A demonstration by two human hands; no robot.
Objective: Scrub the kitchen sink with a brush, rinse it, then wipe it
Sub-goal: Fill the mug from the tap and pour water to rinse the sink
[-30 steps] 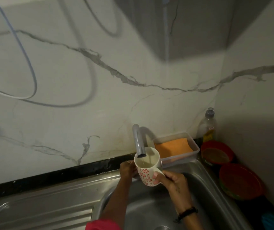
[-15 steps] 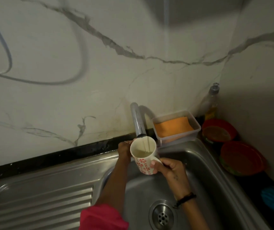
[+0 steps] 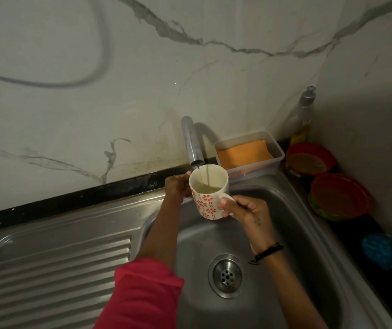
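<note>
Black stone countertop (image 3: pixel 76 198) carries an inset stainless steel sink with ribbed drainboard (image 3: pixel 55 269). On its right strip: clear plastic tub (image 3: pixel 278 150) (orange cloth inside), clear soap bottle (image 3: pixel 302 119), two red lidded bowls (image 3: pixel 339 198), blue scrub brush (image 3: pixel 384 251).

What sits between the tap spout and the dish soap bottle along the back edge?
In the head view, a clear tub holding an orange cloth sits between the spout and bottle.

No legible text — bottle label blurred
</note>
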